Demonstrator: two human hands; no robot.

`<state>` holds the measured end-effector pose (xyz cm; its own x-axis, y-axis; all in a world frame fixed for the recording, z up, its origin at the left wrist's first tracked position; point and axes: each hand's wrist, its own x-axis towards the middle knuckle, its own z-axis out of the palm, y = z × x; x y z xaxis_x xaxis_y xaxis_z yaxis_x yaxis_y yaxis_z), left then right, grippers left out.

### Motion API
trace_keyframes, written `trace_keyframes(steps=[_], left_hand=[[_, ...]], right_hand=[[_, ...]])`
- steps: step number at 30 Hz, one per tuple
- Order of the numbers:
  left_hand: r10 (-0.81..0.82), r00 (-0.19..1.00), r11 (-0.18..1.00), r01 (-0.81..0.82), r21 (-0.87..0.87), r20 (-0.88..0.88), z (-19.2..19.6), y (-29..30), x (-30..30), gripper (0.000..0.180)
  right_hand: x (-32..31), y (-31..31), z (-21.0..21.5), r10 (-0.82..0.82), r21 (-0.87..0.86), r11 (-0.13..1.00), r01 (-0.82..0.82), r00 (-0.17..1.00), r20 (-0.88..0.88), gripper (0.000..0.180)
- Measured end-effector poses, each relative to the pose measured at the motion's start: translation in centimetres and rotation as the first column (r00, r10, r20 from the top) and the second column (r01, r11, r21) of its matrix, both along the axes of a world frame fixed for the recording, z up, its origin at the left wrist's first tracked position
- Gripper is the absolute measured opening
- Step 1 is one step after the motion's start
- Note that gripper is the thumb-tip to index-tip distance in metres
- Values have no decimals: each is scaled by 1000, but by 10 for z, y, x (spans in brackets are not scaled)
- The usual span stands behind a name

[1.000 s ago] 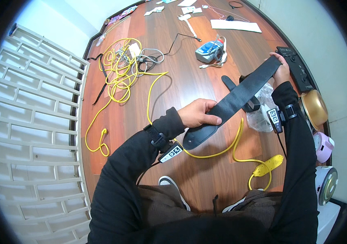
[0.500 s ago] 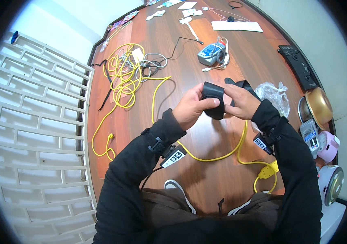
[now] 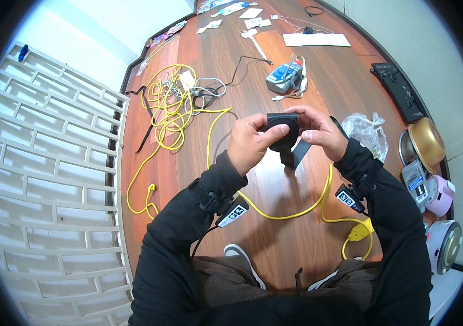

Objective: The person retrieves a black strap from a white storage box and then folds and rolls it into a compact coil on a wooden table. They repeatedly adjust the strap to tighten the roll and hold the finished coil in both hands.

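A wide black strap, with a rounded dark part facing me, is held between both hands above the wooden floor. My left hand grips its left side, the thumb pressed across the rounded part. On the other side, my right hand has its fingers on the strap's top edge and the thumb close to its right side. A loose length of the strap hangs below and loops behind the right hand, partly hidden. I cannot make out the strap's exact kind.
Tangled yellow cable lies left on the floor, its line running beneath my arms to a yellow socket block. Ahead is a blue-grey bottle-like object. A clear plastic bag, gold bowl and white grille flank me.
The strap has turned in my hands, so its rounded part faces me and a loose length hangs below it. My right fingers have shifted up to its top edge.
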<state>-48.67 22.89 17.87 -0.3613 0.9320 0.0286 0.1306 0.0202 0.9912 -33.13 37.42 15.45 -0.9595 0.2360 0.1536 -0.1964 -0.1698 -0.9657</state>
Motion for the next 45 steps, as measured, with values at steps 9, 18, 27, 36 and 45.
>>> trace_keyframes(steps=[9, 18, 27, 36, 45], left_hand=[[130, 939, 991, -114, 69, -318, -2, 0, -1, 29], [49, 985, 980, -14, 198, -168, -10, -1, -3, 25], [161, 974, 982, -142, 128, -156, -12, 0, -5, 26], [127, 931, 970, -188, 151, 344, -4, 3, 12, 53], [140, 854, 964, -233, 127, 502, -13, 4, 12, 23]], right_hand=[[-11, -15, -2, -132, 122, 985, 125, 990, 51, 39], [-6, -12, 9, -207, 177, 967, 185, 971, 118, 20], [-6, -17, 3, -154, 293, 947, 133, 987, 50, 32], [-9, -23, 1, -129, 29, 991, 128, 991, 20, 32], [-11, -23, -8, -114, 128, 987, 96, 984, 140, 32]])
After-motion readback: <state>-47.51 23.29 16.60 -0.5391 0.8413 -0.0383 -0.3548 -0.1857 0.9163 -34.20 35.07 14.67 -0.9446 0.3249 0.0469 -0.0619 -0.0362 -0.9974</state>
